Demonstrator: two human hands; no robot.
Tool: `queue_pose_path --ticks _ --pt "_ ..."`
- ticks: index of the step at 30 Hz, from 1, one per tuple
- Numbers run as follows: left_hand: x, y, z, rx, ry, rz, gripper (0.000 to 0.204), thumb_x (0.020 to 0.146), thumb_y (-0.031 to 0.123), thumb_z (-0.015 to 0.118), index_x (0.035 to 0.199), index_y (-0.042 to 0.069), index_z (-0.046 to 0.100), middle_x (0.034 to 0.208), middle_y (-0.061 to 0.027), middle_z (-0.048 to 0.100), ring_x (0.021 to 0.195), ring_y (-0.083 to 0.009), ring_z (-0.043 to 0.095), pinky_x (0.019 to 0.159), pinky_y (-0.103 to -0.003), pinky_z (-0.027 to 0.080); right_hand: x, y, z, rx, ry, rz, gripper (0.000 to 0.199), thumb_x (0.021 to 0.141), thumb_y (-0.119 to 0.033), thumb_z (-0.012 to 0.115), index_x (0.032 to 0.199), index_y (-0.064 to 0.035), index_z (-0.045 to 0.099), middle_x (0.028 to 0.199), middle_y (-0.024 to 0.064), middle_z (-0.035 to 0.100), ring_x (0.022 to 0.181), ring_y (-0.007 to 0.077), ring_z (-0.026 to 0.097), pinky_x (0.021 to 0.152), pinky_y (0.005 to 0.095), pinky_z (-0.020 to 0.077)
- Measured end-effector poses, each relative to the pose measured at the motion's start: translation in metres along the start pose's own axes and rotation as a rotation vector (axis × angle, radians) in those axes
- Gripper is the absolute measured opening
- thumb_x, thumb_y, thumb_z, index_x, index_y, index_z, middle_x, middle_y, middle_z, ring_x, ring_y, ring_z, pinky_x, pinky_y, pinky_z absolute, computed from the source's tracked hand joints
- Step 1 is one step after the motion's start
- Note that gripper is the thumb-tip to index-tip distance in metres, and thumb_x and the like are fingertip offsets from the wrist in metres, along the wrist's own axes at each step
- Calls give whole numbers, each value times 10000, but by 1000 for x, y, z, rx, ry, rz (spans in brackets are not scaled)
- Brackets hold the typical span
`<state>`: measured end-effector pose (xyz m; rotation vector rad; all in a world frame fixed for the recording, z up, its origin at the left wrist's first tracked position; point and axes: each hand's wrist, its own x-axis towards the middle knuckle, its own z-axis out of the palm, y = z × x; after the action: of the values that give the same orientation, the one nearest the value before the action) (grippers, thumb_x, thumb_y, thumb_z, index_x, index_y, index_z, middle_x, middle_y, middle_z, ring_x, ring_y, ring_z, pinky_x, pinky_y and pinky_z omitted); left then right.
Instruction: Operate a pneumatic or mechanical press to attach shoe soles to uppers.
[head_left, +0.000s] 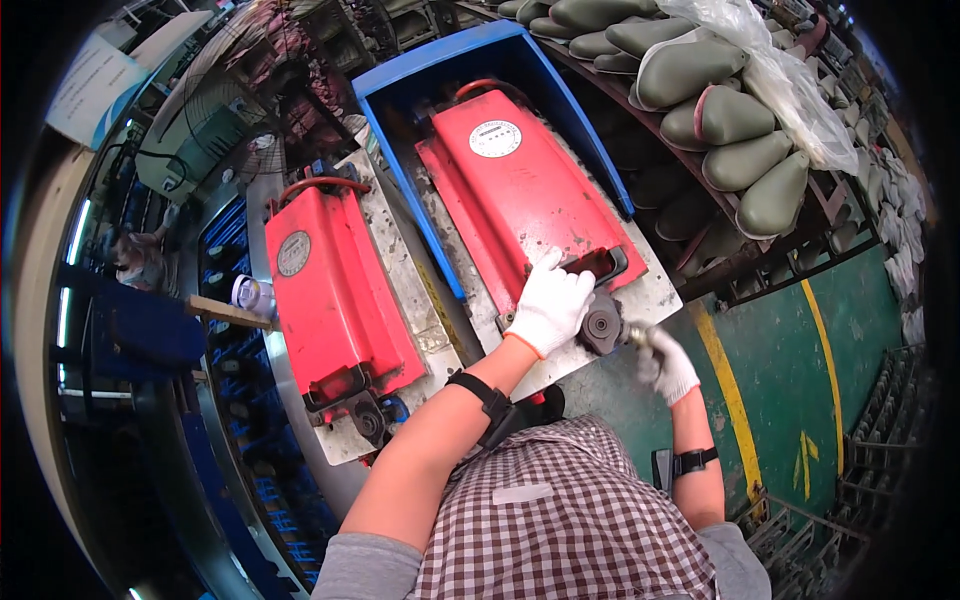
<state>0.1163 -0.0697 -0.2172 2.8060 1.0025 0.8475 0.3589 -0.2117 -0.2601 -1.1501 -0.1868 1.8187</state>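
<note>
My left hand [553,306], in a white glove, rests at the near end of a red machine cover [515,185], its fingers curled beside the black-edged opening [605,265]. What lies under those fingers is hidden. Just right of it, a dark round hub [601,322] sticks out from the machine's near end, with a small metal fitting [637,334] at its side. My right hand [668,364], also gloved in white, is at that fitting. Motion smears its fingers, so their grip is not clear.
A second red machine [325,285] stands to the left on a pale metal plate. A blue open-fronted housing [450,45] surrounds the far end of the nearer one. Olive-green shoe-last shapes [690,72] fill a rack at right, partly under clear plastic [790,95]. Yellow lines [730,400] mark the green floor.
</note>
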Motion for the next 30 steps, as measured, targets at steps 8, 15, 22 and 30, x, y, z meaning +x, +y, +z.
queue_pose_path --ticks 8,15,22,30 --pt "-42 3 -55 -438 21 -98 573 759 124 728 1316 51 616 1213 -189 671 1190 -362 625 1125 -490 405 12 69 -25 313 203 -25 255 1037 -445 611 1034 -189 614 772 -40 614 562 113 527 474 279 391" --pt "-187 -44 -172 -46 175 -646 270 825 76 706 1092 41 717 1016 -157 717 970 -337 697 880 -422 560 17 99 110 -553 -320 263 176 1069 -248 587 1056 -75 560 819 35 609 604 144 568 501 289 439" --pt "-278 -67 -227 140 -98 -659 213 876 233 715 984 49 722 828 -138 684 825 -336 681 758 -463 523 58 167 267 -1090 -727 223 437 1031 -448 612 1202 -47 590 933 53 663 771 141 652 635 283 563" --pt "-294 -78 -211 228 -217 -705 377 910 430 695 812 70 639 768 -152 684 760 -356 698 704 -477 528 44 258 287 -875 -521 554 249 969 -325 706 950 -121 565 655 -42 509 478 89 427 432 284 361"
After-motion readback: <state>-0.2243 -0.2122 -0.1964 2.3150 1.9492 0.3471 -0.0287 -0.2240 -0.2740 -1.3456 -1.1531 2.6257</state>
